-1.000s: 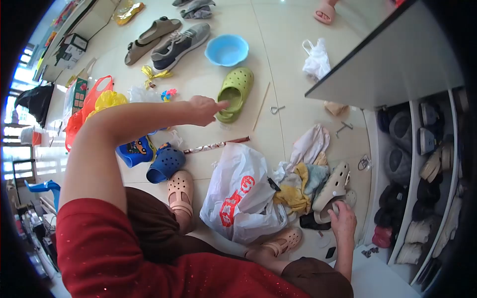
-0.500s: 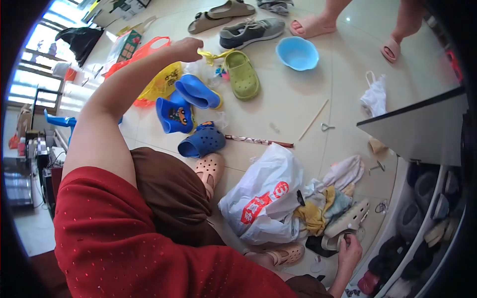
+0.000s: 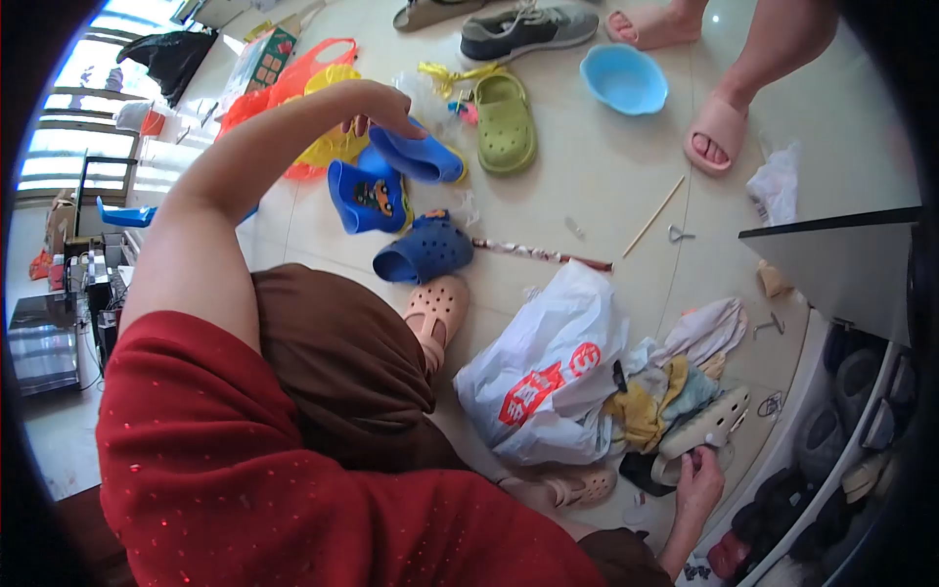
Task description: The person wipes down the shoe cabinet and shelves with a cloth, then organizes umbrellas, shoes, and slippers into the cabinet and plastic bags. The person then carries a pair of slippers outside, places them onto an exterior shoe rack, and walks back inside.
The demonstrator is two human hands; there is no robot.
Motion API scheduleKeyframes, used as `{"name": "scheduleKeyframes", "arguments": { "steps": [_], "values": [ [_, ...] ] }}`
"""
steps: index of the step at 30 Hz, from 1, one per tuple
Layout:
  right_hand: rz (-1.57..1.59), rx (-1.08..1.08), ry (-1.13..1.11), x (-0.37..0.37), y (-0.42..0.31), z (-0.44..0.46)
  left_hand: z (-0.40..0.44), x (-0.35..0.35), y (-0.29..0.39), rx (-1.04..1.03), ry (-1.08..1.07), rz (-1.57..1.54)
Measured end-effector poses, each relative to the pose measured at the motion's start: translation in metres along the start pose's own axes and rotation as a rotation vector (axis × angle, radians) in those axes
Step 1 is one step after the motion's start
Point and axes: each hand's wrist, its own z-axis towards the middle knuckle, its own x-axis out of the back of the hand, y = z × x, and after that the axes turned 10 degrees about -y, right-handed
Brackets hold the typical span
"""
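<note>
- Reaching over the tiled floor [image 3: 548, 220], the left hand [image 3: 386, 110] is held at the top of a tilted blue rain boot [image 3: 421, 157]; its fingers are bent downward, but how far it is opened, or whether the boot is gripped, cannot be told.
- Beside that boot, its cartoon-printed mate [image 3: 367, 199] is stood upright, with a navy clog [image 3: 425, 249] set just below.
- By the right hand [image 3: 699, 486], a tilted beige clog [image 3: 709, 426] is touched with curled fingers; whether it is firmly grasped cannot be told.
- Between the hands, a white plastic bag [image 3: 538, 382] with red print is laid, crumpled cloths [image 3: 641, 411] being heaped next to it.
- Near the rain boots, a green clog [image 3: 506, 127] is placed, with a grey sneaker [image 3: 528, 31] and a light-blue basin [image 3: 624, 78] beyond.
- Pink slides [image 3: 722, 115] are worn by another person.
- At the right, dark footwear [image 3: 817, 440] is stored inside a white shoe cabinet [image 3: 794, 416].
</note>
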Motion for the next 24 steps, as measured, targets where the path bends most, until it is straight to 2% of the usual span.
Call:
{"name": "scheduleKeyframes", "arguments": {
  "steps": [3, 7, 10, 13, 16, 19, 23, 24],
  "values": [
    [0.041, -0.035, -0.033, 0.003, -0.008, 0.004, 0.015, -0.019, -0.015, -0.152, -0.055, -0.067],
    [0.034, -0.015, -0.046, 0.003, -0.007, 0.006, 0.009, -0.006, -0.028, -0.161, -0.099, 0.059],
    [0.005, -0.028, -0.059, 0.002, -0.005, 0.005, 0.013, 0.011, -0.045, -0.03, -0.09, 0.201],
    [-0.022, -0.051, -0.079, -0.002, 0.006, 0.005, 0.008, 0.013, -0.046, -0.002, -0.021, 0.092],
    [-0.001, -0.031, -0.072, -0.001, 0.008, 0.004, 0.039, 0.011, -0.052, -0.353, 0.438, 0.364],
    [-0.023, -0.063, -0.058, -0.001, 0.009, 0.005, 0.01, 0.015, -0.006, -0.392, 0.481, 0.229],
    [-0.017, -0.074, 0.004, 0.007, 0.005, 0.008, 0.007, 0.013, 0.034, -0.557, 0.516, 0.155],
    [0.018, -0.106, 0.039, 0.009, 0.006, 0.005, 0.009, 0.013, 0.045, -0.636, 0.546, 0.219]
  ]
}}
